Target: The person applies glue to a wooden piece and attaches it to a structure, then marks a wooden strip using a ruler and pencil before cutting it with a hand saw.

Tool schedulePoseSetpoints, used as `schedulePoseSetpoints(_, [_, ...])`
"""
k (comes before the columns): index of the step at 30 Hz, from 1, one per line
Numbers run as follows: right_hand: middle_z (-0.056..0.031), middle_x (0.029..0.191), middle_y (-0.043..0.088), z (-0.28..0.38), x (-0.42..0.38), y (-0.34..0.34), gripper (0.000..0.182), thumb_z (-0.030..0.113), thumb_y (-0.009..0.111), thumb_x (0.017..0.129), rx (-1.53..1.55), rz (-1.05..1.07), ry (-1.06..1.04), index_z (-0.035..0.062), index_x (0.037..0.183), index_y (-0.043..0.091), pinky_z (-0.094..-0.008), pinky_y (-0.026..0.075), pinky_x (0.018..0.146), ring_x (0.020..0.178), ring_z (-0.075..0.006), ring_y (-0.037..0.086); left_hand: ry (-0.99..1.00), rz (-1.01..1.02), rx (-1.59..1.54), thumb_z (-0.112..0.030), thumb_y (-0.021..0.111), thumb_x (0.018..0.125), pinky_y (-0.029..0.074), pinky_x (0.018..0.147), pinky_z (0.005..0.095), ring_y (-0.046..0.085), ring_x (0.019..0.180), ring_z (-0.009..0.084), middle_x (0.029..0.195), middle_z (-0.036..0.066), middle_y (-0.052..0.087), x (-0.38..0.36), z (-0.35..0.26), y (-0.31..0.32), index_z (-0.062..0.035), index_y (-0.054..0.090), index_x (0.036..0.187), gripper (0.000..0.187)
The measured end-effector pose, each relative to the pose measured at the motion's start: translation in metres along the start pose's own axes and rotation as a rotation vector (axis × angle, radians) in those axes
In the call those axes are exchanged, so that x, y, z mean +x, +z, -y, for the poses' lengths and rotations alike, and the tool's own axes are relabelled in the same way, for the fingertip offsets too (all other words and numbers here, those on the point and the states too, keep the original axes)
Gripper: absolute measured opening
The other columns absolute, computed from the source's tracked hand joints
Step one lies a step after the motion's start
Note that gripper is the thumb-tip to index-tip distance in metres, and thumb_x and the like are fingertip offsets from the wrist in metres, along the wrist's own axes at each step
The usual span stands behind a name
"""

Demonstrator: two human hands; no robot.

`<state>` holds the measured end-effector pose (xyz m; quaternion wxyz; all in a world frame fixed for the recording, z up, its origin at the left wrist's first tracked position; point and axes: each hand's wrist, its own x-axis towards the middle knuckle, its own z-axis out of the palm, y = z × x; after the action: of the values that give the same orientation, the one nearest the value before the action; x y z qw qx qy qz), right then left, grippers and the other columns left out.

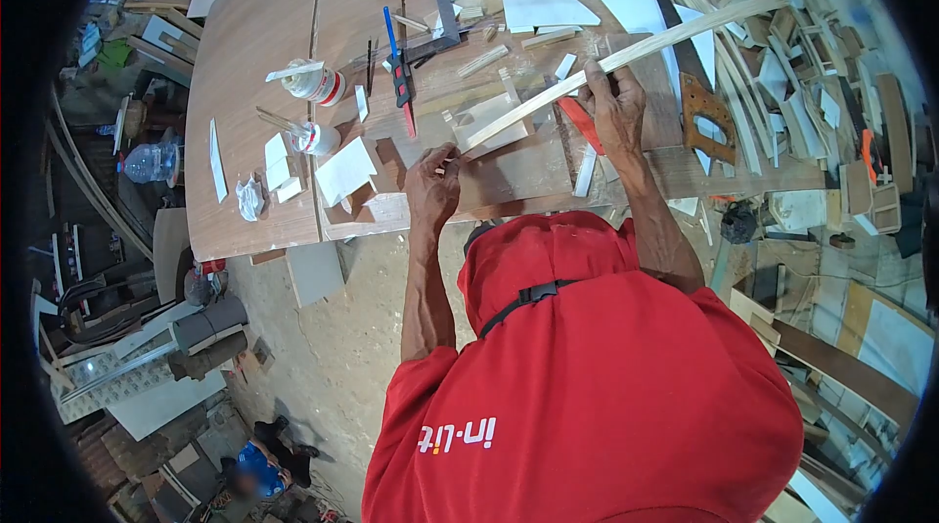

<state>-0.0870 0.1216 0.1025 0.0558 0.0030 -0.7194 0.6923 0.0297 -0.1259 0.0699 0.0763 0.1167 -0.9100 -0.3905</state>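
A long, thin wooden strip (528,110) slants over the worktable, its far end reaching up to the right. My left hand (433,185) pinches its near end between thumb and fingers. Further along the strip, my right hand (614,112) grips it from above. A red tool part (581,124) lies beside my right hand, partly hidden under the strip. Below the strip rests a flat pale wooden piece (489,127). Left of it, a cutter with a red and black body (400,78) lies on the table.
The brown worktable (256,39) carries a white glue bottle (318,85), a second container (318,138) with sticks, and a metal square (445,9). A handsaw (706,120) lies at the right. Wood strips and offcuts crowd the right side. Another person (259,469) is at the lower left.
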Motion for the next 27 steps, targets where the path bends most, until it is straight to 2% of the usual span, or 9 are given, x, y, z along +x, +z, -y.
schedulePoseSetpoints(22, [-0.0032,0.070,0.057,0.001,0.002,0.000,0.027,0.026,0.060,0.091,0.062,0.023,0.024,-0.0016,0.090,0.061,-0.0279,0.045,0.059,0.065,-0.0105,0.054,0.003,-0.003,-0.032,-0.008,0.064,0.082,0.050,0.069,0.0331,0.066,0.075,0.0242,0.091,0.012,0.067,-0.002,-0.004,0.000,-0.0019,0.066,0.098,0.017])
schedulePoseSetpoints(25, [-0.0052,0.073,0.060,0.008,0.001,0.002,0.027,0.025,0.061,0.090,0.013,0.020,0.005,-0.0021,0.092,0.062,-0.0284,0.046,0.059,0.066,-0.0112,0.055,0.017,-0.004,-0.037,-0.008,0.064,0.082,0.050,0.069,0.0330,0.066,0.076,0.0237,0.091,0.012,0.067,-0.002,0.000,0.000,-0.0022,0.065,0.099,0.018])
schedulePoseSetpoints(27, [-0.0060,0.073,0.061,0.006,0.002,0.001,0.026,0.024,0.061,0.089,-0.014,0.019,-0.011,-0.0021,0.093,0.063,-0.0284,0.047,0.060,0.066,-0.0114,0.056,-0.011,0.063,-0.003,-0.014,0.065,0.085,0.051,0.073,0.0322,0.066,0.082,0.0220,0.097,0.014,0.067,-0.001,0.001,-0.002,-0.0008,0.065,0.108,0.026])
